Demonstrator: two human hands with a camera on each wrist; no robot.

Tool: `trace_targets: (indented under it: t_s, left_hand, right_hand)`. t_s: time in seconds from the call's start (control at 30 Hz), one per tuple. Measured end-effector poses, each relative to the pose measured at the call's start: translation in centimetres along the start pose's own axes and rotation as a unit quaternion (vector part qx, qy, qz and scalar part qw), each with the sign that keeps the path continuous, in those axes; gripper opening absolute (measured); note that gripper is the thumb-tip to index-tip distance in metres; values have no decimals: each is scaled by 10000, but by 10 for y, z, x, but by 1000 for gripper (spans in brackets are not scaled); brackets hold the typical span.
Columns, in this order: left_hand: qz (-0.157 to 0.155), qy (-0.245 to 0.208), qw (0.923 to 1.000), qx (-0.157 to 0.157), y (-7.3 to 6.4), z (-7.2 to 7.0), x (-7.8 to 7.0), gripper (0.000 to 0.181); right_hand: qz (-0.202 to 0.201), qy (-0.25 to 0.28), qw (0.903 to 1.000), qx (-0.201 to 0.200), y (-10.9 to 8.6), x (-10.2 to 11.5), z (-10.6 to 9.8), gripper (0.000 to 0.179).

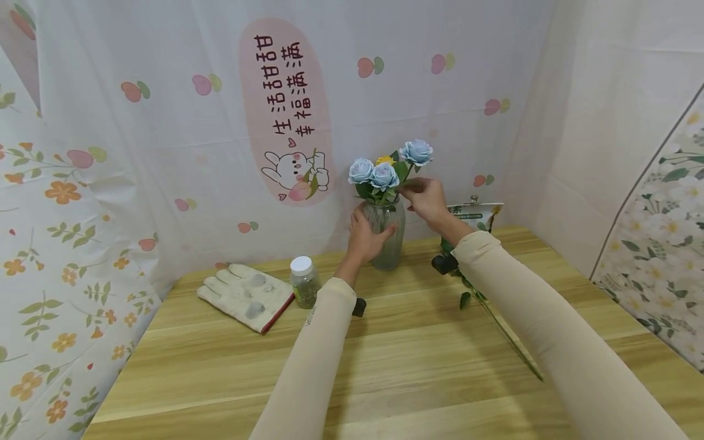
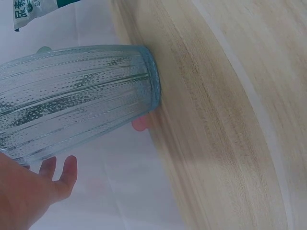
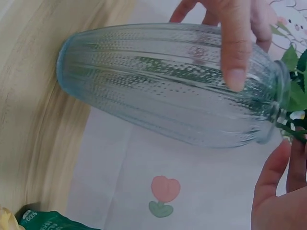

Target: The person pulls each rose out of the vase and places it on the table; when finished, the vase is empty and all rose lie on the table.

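A clear ribbed glass vase point(image 1: 389, 253) stands upright at the back of the table. My left hand point(image 1: 365, 235) holds its upper part, thumb point(image 3: 235, 62) across the front and the other fingers round the far side. Just above the rim, my right hand point(image 1: 428, 198) pinches the stem of a blue rose point(image 1: 416, 153), whose bloom leans out to the right, higher than the others. Two more blue roses point(image 1: 361, 171) and a yellow flower point(image 1: 384, 160) sit in the vase mouth among green leaves. Stems show faintly through the textured glass.
Left of the vase are a white-lidded jar point(image 1: 305, 287) and a cream work glove point(image 1: 242, 293) with a red cuff. A long green stem point(image 1: 506, 336) lies beside my right forearm, in front of a clipped bag point(image 1: 475, 214). Printed cloth point(image 1: 181, 153) hangs behind the table.
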State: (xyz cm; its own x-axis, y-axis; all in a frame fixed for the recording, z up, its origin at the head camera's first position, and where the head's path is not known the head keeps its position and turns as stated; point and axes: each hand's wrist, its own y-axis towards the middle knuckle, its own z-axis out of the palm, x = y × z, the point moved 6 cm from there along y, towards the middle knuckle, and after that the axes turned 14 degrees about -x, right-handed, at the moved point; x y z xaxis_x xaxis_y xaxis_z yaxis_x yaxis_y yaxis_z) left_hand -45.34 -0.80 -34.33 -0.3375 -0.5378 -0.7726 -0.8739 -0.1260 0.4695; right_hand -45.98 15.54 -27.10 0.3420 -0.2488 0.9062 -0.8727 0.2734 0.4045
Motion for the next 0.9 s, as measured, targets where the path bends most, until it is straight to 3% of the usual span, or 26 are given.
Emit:
trace_targets:
  t_s: [0.2,0.7,0.9]
  left_hand:
    - [-12,30,10000,-23,1,0,1,93]
    - [-16,122,9999,-16,1,2,2,94]
    - [-27,153,9999,7,0,2,1,95]
  right_hand:
    - [55,297,9995,-7,-3,8,-1,23]
    - [-705,227,9973,0,-7,27,-2,24]
    - [-766,582,9954,-28,-6,28,-1,28]
